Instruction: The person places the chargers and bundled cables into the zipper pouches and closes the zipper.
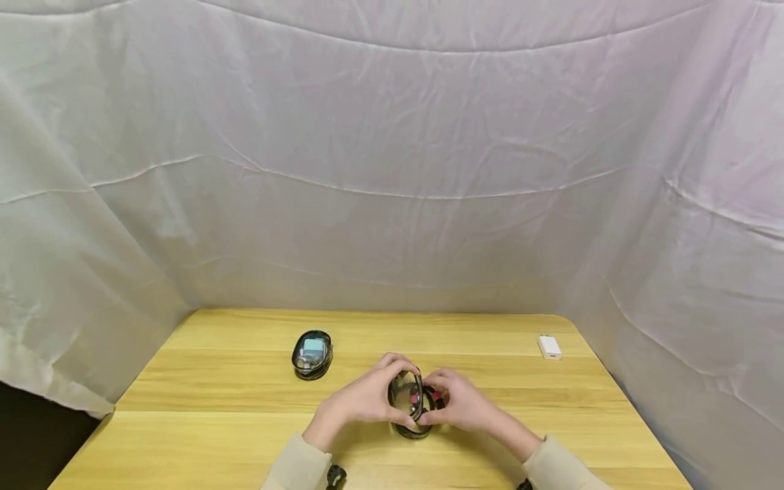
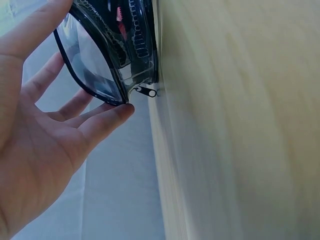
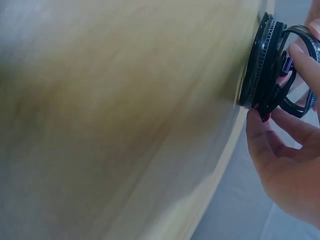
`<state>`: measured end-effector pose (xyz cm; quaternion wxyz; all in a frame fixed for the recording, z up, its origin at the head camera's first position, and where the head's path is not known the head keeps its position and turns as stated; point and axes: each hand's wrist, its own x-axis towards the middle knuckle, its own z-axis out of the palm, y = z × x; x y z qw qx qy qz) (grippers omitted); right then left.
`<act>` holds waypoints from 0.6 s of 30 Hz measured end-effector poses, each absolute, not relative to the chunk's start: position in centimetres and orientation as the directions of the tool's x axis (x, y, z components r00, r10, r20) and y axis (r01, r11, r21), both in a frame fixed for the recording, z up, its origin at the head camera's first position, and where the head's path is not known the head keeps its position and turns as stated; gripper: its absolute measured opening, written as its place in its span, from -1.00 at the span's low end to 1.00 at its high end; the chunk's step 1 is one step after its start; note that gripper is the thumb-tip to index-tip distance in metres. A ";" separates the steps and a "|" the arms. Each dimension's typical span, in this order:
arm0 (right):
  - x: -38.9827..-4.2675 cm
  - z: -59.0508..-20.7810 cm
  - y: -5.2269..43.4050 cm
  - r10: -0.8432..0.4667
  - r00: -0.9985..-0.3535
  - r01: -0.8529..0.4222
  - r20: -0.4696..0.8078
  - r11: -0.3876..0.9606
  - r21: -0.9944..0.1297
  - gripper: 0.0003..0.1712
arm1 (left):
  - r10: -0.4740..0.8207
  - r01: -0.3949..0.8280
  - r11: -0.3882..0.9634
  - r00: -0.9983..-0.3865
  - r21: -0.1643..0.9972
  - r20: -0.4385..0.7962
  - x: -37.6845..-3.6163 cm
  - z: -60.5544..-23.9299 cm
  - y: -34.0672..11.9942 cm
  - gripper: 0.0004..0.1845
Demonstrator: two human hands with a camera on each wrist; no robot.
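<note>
Near the front middle of the table, a clear zip pouch with black trim (image 1: 403, 391) lies with its lid raised. My left hand (image 1: 366, 396) holds the lid's edge between thumb and fingers. In the left wrist view its zip pull (image 2: 147, 92) sticks out at the corner, close to the tabletop. My right hand (image 1: 461, 401) pinches a coiled black cable with red parts (image 1: 436, 396) at the pouch's opening. A USB plug (image 3: 287, 65) on the cable shows in the right wrist view. The pouch's inside is partly hidden by my fingers.
Another clear, black-trimmed pouch (image 1: 312, 355) with a light blue item inside lies to the left, farther back. A white charger plug (image 1: 549, 347) is at the back right. Pale cloth (image 1: 392, 238) hangs behind and beside the wooden table (image 1: 214, 381).
</note>
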<state>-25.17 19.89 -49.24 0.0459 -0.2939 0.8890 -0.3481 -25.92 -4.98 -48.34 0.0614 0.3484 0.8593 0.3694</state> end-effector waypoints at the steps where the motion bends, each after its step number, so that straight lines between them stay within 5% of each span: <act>1: -25.1 -49.2 19.9 -0.559 -0.820 -0.497 0.124 0.589 -0.637 -0.17 | 0.645 0.555 0.483 -0.749 0.678 0.153 -25.9 -48.3 -5.0 -0.15; 18: -25.2 -48.9 21.1 -0.656 -0.755 -0.441 0.027 0.476 -0.761 -0.09 | 0.639 0.545 0.478 -0.754 0.688 0.153 -25.8 -48.3 -5.0 -0.15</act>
